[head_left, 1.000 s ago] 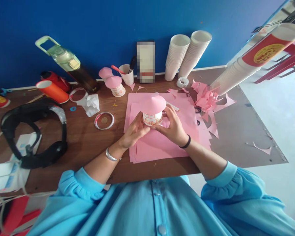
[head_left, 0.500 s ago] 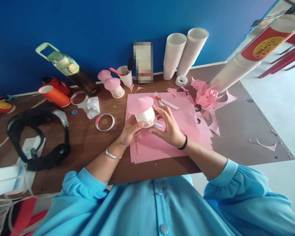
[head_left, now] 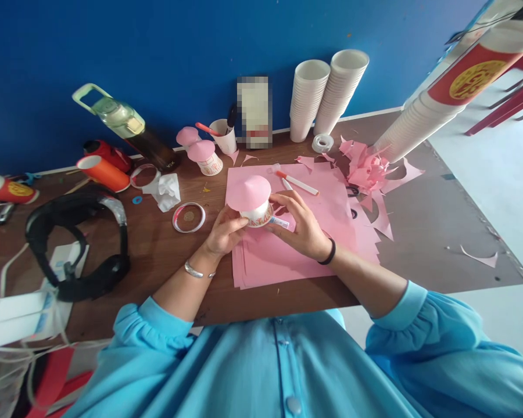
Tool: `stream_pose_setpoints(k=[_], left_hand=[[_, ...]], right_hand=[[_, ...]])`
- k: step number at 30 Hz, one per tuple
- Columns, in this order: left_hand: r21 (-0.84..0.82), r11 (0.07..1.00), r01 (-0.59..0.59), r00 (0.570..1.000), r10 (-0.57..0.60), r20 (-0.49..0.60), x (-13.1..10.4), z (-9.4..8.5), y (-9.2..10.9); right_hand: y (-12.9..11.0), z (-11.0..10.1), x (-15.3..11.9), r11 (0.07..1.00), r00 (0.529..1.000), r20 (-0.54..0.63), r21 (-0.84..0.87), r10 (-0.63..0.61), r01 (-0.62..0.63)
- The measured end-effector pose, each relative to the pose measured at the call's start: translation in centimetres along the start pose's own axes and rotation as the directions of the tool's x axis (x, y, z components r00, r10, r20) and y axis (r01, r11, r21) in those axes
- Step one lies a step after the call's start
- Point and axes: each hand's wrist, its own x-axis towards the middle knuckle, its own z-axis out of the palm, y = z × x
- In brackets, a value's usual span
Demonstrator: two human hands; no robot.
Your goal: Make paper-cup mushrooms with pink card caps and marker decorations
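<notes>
A white paper cup with orange-red drawings stands upside down between my hands, over a stack of pink paper. On its top sits a pink paper cone like a roof. My left hand grips the cup low on its left side, thumb in front. Around the right side curls my right hand, its fingertips at the wall and its thumb near the rim. Two similar pink-topped cups stand behind to the left. An orange-and-white marker lies on the pink sheets.
Stacks of white cups stand along the blue wall, beside a clear tape roll. Pink scraps are heaped at the right. A bottle, a tape ring, crumpled tissue and a black headset-like strap occupy the left.
The cup has tilted a little in my hands, so more of the cone's top faces me. My left hand has shifted slightly left. The view has turned a bit.
</notes>
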Motion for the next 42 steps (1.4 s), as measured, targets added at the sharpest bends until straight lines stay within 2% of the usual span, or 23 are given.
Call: stream_pose_setpoints(k=[6, 10, 18, 22, 26, 29, 33, 37, 39, 42], left_hand=[[0.122, 0.992, -0.018, 0.997, 0.008, 0.079, -0.2, 0.5, 0.0], [0.234, 0.972, -0.015, 0.998, 0.001, 0.062, -0.2, 0.4, -0.1], [0.205, 0.978, -0.051, 0.999, 0.045, 0.03, -0.1, -0.3, -0.4], [0.225, 0.973, -0.054, 0.999, 0.054, 0.01, -0.1, 0.0, -0.2], [0.276, 0.961, -0.026, 0.999, 0.017, 0.034, -0.3, 0.7, 0.0], [0.303, 0.952, -0.045, 0.999, 0.037, 0.035, -0.3, 0.8, 0.2], [0.358, 0.931, -0.078, 0.99, 0.115, -0.085, 0.2, -0.8, 1.1], [0.485, 0.865, -0.132, 0.944, 0.258, -0.204, 1.2, -3.8, 3.0], [0.595, 0.798, -0.097, 0.924, 0.294, -0.245, 1.6, -5.5, 4.1], [0.796, 0.605, 0.021, 0.891, 0.35, -0.289, 1.8, -7.7, 5.8]], right_hand=[[0.0, 0.0, 0.1, 1.0, 1.0, 0.007, -0.01, 0.024, -0.024], [0.0, 0.0, 0.0, 1.0, 0.999, 0.016, 0.005, 0.031, -0.031], [0.0, -0.1, -0.2, 0.999, 0.998, 0.047, 0.0, 0.051, -0.051], [0.1, -0.1, -0.2, 0.999, 0.999, 0.045, -0.031, 0.023, -0.022], [0.1, -0.1, -0.2, 0.998, 0.999, 0.045, -0.06, 0.013, -0.01], [0.1, -0.2, -0.3, 0.997, 0.998, 0.059, -0.076, 0.021, -0.016], [0.1, -0.2, -0.3, 0.994, 0.998, 0.06, -0.111, -0.003, 0.009], [0.0, -0.2, -0.4, 0.993, 0.998, 0.064, -0.116, -0.019, 0.026], [0.0, -0.2, -0.5, 0.992, 0.997, 0.078, -0.123, -0.021, 0.031], [0.0, -0.2, -0.5, 0.99, 0.995, 0.095, -0.134, -0.032, 0.044]])
